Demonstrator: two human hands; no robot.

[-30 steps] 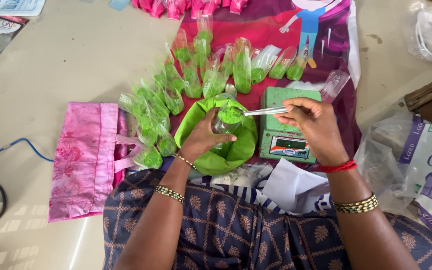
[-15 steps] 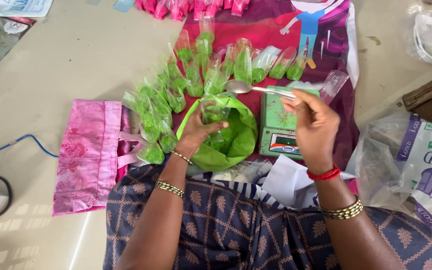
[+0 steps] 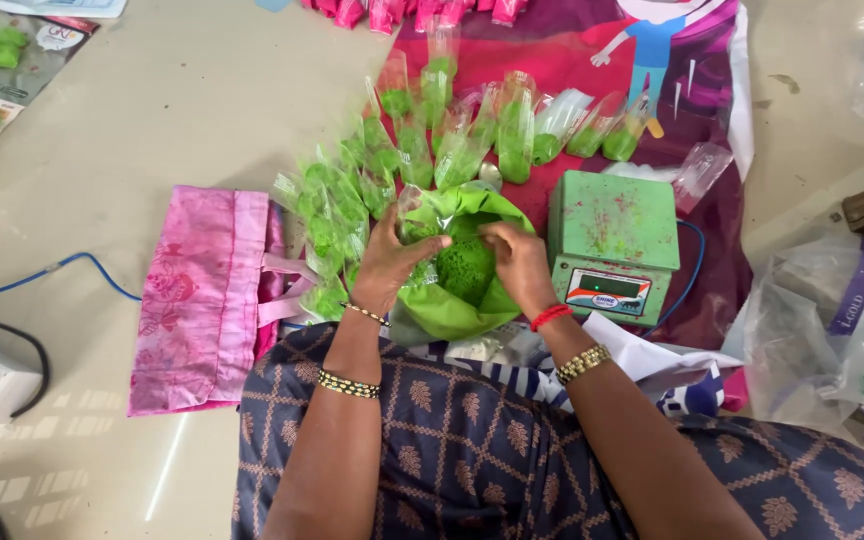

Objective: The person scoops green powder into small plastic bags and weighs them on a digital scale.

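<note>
both the left hand (image 3: pixel 392 262) and right hand (image 3: pixel 517 265) pinched the green bag (image 3: pixel 452 300) rim, holding it open over the green powder (image 3: pixel 467 268), beside the small scale (image 3: pixel 614 245).

Green packets (image 3: pixel 422 150) crowding ahead, scale (image 3: pixel 615 240) close right, pink bag (image 3: pixel 207 290) left; bare floor (image 3: pixel 152 120) beyond.
</note>
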